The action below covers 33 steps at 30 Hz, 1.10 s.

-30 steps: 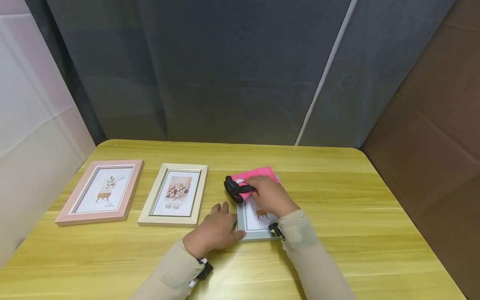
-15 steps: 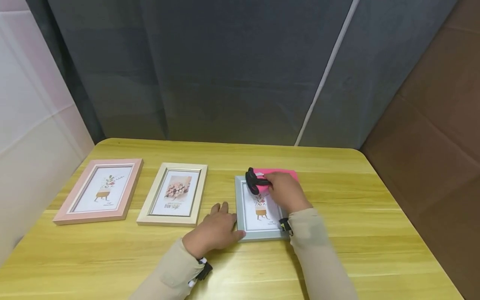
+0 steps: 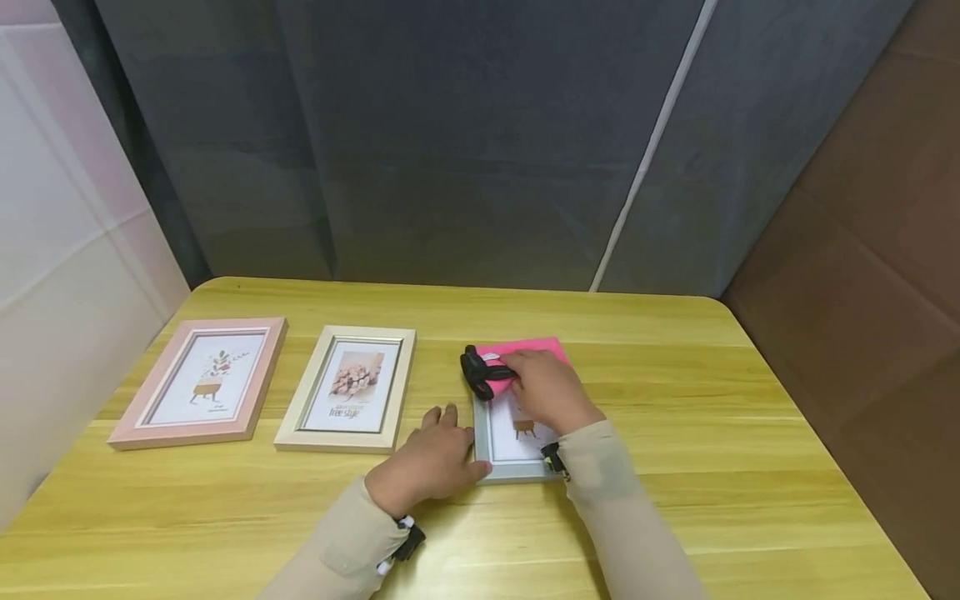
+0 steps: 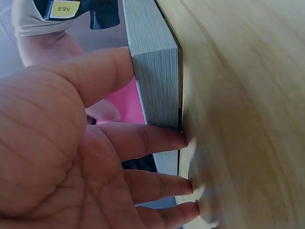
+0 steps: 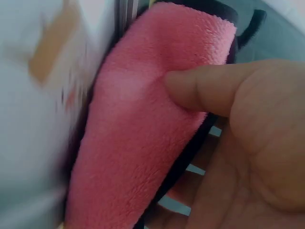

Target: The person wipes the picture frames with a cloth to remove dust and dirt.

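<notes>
A grey picture frame (image 3: 482, 437) lies face up on the table, showing a small plant print. My left hand (image 3: 430, 468) steadies its near left corner; in the left wrist view the thumb lies at the frame's top edge while straight fingers (image 4: 147, 140) rest along its side, tips at the tabletop. My right hand (image 3: 553, 390) pinches a folded pink fleecy cloth (image 5: 133, 105) with black trim, thumb on the pink side and fingers behind. The cloth lies over the far part of the frame, hiding the top of the print. Its black end sticks out at the left.
Left of the hands, a cream picture frame (image 3: 288, 433) with a flower photo and a pink picture frame (image 3: 123, 438) lie face up on the wooden table (image 3: 750, 467). A dark grey curtain (image 3: 465, 150) hangs behind the table, with a brown panel (image 3: 870, 217) to the right.
My right hand has swept the cloth rightward across the far part of the grey frame, then back left. The left hand and all the frames have stayed in place.
</notes>
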Motion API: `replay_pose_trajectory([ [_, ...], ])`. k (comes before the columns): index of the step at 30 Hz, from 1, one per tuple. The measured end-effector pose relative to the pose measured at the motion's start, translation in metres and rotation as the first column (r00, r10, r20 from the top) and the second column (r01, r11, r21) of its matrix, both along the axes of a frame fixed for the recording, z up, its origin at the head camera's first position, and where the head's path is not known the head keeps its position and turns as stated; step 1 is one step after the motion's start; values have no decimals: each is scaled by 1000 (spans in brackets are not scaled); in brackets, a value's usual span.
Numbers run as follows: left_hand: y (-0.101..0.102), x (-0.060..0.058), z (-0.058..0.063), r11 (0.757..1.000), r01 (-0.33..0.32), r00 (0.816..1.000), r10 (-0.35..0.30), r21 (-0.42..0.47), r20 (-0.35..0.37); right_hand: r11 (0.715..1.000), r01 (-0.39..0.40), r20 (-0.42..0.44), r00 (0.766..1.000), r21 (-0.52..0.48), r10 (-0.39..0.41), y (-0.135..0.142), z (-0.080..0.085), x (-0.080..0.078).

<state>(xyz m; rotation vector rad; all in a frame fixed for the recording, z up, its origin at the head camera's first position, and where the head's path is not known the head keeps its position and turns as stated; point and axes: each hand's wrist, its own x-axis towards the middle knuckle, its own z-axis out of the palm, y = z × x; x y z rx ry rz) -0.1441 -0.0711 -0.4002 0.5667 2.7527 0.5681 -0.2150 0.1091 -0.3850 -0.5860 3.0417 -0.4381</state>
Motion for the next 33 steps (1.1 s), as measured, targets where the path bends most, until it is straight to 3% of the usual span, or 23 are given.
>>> replay_pose_trajectory([
  [9,1,1,0,1000,-17,1000,17,3,19,982,188,103,978,-29,-184,34,3,-12],
  [12,0,0,0,1000,-19,999,19,5,28,984,178,98,980,-28,-174,36,-1,-14],
  [19,-1,0,-1,1000,-15,1000,15,2,23,999,35,-6,999,-21,-35,15,-4,-8],
  [25,0,0,-2,1000,-9,1000,9,-1,20,997,-66,7,998,-28,66,-4,1,4],
  [28,0,0,-2,1000,-10,1000,10,1,15,999,-35,8,999,-14,35,0,3,4],
  [33,0,1,-2,1000,-18,1000,18,10,18,995,103,14,995,8,-103,23,4,-2],
])
